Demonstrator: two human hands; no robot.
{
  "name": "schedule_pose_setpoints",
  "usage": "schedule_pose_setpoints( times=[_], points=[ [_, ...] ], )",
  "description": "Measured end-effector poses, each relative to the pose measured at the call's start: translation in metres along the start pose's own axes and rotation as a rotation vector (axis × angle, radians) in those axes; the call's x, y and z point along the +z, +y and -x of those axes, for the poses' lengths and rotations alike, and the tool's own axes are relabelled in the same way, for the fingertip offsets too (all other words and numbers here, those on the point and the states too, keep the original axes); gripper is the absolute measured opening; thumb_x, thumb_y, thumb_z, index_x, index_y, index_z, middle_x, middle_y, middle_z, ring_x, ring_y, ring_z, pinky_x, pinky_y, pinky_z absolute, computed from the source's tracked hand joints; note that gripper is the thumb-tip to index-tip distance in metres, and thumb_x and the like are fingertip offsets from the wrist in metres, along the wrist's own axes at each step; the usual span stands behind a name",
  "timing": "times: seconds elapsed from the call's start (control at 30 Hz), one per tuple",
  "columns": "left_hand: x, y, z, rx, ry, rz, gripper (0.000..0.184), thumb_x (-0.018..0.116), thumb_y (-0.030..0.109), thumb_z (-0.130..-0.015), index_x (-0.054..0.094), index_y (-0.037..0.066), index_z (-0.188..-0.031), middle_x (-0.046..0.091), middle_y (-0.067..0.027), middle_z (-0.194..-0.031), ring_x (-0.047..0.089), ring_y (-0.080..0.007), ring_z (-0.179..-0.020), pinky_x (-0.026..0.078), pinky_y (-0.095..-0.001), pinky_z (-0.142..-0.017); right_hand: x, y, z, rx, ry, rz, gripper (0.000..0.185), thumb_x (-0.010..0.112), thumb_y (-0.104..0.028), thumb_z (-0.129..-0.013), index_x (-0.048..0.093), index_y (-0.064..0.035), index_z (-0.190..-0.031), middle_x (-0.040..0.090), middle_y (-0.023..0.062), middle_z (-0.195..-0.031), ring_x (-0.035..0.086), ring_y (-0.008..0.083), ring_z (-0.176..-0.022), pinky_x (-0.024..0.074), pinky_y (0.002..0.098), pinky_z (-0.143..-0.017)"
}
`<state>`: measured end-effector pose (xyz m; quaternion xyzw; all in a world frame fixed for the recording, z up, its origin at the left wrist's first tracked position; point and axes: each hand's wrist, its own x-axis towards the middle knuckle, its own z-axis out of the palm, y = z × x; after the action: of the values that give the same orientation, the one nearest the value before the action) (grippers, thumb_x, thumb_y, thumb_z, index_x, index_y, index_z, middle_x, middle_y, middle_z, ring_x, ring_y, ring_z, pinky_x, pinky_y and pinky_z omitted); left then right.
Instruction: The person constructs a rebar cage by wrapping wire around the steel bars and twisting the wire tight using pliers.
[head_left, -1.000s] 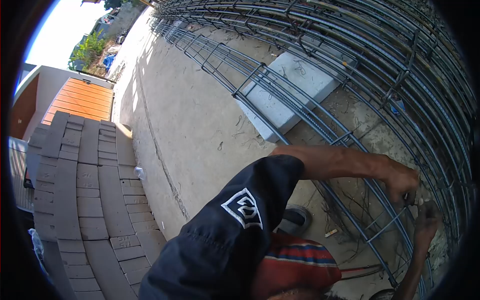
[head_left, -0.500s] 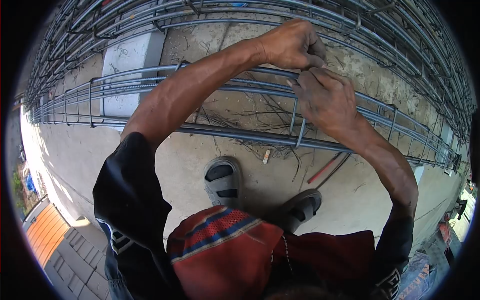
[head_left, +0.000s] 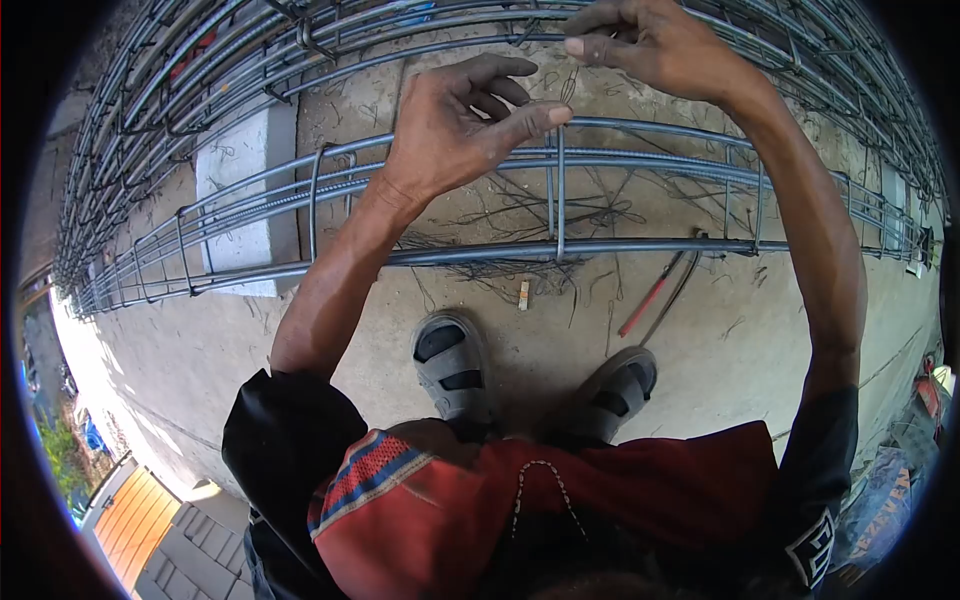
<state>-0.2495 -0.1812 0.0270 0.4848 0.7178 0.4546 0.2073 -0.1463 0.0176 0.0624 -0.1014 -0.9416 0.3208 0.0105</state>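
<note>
A long rebar cage [head_left: 480, 256] of grey bars and square stirrups [head_left: 560, 195] runs across in front of me. My left hand [head_left: 450, 130] is above its far top bar, with fingers curved and apart; the thumb tip lies beside a stirrup corner. A thin looped tie wire [head_left: 568, 88] stands up at that corner, close to the thumb. My right hand [head_left: 660, 50] hovers just beyond, its thumb stretched out and fingers loosely bent, with a gap between them. Nothing shows in either hand. The top frame edge partly cuts off the right hand.
More rebar cages [head_left: 340, 55] are stacked beyond. A white block [head_left: 240, 180] lies under the bars at left. Loose tie wires [head_left: 500, 215] litter the floor beneath the cage. A red-handled tool [head_left: 650, 300] lies near my sandalled feet [head_left: 455, 370].
My hands were close together over the cage's far top bar with fingers curled. They have come apart and opened, the left moving left, the right moving up. The view has shifted slightly.
</note>
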Motion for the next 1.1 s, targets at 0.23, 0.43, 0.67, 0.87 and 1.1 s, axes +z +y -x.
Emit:
schedule_pose_setpoints(
  times=[0.23,0.43,0.67,0.87,1.1],
  points=[
    [0.005,0.013,0.002,-0.049,-0.135,-0.312,0.021,0.068,0.022,-0.080,0.070,0.001,-0.084,0.065,-0.0103,-0.062,0.057,-0.0114,-0.051,0.045,-0.0272,-0.049,0.016,-0.008,-0.007,-0.036,-0.263,0.172,0.021,0.065,-0.019,-0.078,0.068,0.0004,-0.084,0.066,0.0154,-0.077,0.063,0.0255,-0.074,0.0484,0.0352,-0.064],
    [-0.002,-0.003,-0.028,-0.180,-0.130,-0.228,0.027,0.071,0.025,-0.073,0.067,-0.002,-0.071,0.057,-0.0162,-0.053,0.055,-0.0261,-0.045,0.046,-0.0365,-0.053,0.048,0.005,0.031,-0.326,0.264,0.272,0.021,0.061,-0.017,-0.080,0.063,0.0028,-0.073,0.061,0.0161,-0.067,0.060,0.0318,-0.068,0.0470,0.0405,-0.065],
    [0.014,0.011,-0.071,0.250,-0.259,-0.465,0.026,0.068,0.024,-0.077,0.068,-0.003,-0.080,0.059,-0.0125,-0.056,0.057,-0.0197,-0.050,0.045,-0.0331,-0.052,0.037,-0.036,0.061,0.177,0.052,-0.049,0.023,0.060,-0.020,-0.081,0.063,0.0032,-0.084,0.062,0.0202,-0.079,0.062,0.0348,-0.074,0.0498,0.0410,-0.070],
    [0.000,-0.020,-0.028,0.134,-0.343,-0.281,0.059,0.078,0.027,-0.066,0.058,0.004,-0.116,0.067,-0.0126,-0.095,0.064,-0.0258,-0.088,0.051,-0.0370,-0.077,0.039,-0.035,0.242,0.281,-0.301,0.012,0.036,0.067,-0.027,-0.078,0.058,-0.0037,-0.104,0.061,0.0122,-0.089,0.062,0.0281,-0.082,0.0512,0.0381,-0.073],
    [0.027,-0.008,-0.033,-0.052,-0.498,-0.432,0.046,0.078,0.022,-0.067,0.064,0.003,-0.106,0.066,-0.0170,-0.099,0.064,-0.0252,-0.092,0.050,-0.0345,-0.083,0.201,0.012,0.296,0.870,0.474,0.198,0.088,0.075,-0.047,-0.064,0.038,-0.0035,-0.129,0.041,0.0234,-0.120,0.041,0.0411,-0.110,0.0369,0.0493,-0.090]
  ],
)
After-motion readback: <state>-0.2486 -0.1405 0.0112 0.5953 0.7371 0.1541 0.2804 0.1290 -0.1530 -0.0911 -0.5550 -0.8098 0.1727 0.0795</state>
